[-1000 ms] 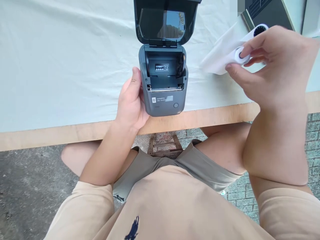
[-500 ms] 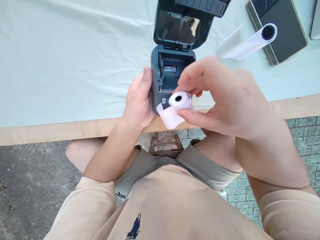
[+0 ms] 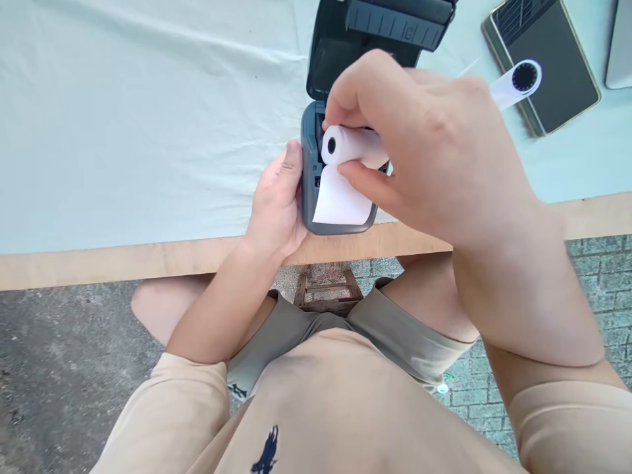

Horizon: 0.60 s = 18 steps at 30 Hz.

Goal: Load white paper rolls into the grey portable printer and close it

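A dark blue-grey label printer [image 3: 308, 197] lies near the table's front edge with its lid [image 3: 318, 62] raised. My left hand [image 3: 277, 201] grips the printer's left side, thumb along the casing. Between the thumb and fingers of my right hand [image 3: 415, 145] is a small white paper roll [image 3: 353, 141] with a dark core. The roll is at the printer's open compartment, its loose end hanging over the printer's front. My right hand hides the compartment's right side, so I cannot tell how deep the roll sits.
At the right, a larger white roll [image 3: 506, 89] with a dark core overlaps a dark flat device [image 3: 557, 59] with a pale edge. A grey object [image 3: 621, 52] shows at the far right. A pale cloth [image 3: 148, 131] covers the table behind its wooden edge [image 3: 148, 257].
My right hand has carried the small paper roll up and away from me, from above the printer's front to its open compartment. The left hand keeps its hold on the printer.
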{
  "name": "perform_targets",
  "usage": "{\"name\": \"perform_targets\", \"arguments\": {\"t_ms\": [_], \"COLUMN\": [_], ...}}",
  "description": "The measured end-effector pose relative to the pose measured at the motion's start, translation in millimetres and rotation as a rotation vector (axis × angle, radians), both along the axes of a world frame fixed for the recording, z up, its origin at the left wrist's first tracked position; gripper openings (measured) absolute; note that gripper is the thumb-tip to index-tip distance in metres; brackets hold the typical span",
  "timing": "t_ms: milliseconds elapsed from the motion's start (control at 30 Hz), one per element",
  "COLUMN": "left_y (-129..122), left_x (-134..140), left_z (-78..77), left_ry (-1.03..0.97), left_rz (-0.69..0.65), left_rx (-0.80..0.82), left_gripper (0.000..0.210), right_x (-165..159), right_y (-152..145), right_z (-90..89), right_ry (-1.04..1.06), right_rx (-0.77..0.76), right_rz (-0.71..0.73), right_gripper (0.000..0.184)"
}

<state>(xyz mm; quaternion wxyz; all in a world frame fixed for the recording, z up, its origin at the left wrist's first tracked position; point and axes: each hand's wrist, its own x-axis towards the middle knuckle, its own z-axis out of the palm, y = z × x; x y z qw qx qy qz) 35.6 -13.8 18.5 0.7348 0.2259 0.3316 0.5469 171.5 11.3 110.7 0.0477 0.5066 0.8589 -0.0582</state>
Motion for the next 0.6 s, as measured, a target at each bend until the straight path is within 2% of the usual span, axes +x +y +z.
{"name": "perform_targets", "arguments": {"t_ms": [267,333,400,500,600], "left_y": [0.1,1.2,2.3,3.3,3.9], "left_x": [0.6,0.5,-0.2,-1.9,-3.4], "left_z": [-3.0,-4.3,-5.1,-5.8,-6.8], "left_ry": [0.051,0.073,0.076,0.056,0.051], "left_rz": [0.012,0.024,0.016,-0.033,-0.063], "left_rx": [-0.023,-0.038,-0.044,-0.041,-0.027], "left_gripper": [0.036,0.038,0.039,0.041,0.041], "right_x": [0.2,6.1,15.0,28.7,38.5], "right_y": [5.9,2.4,-5.3,-19.5,-29.1], "right_z": [-11.3,-16.4,-23.1,-37.0,-51.5], "right_ry": [0.029,0.122,0.269,0.372,0.384], "right_rx": [-0.072,0.005,0.149,0.272,0.268], "right_rz": [0.024,0.064,0.123,0.217,0.306], "right_gripper": [0.044,0.034,0.025,0.03,0.032]}}
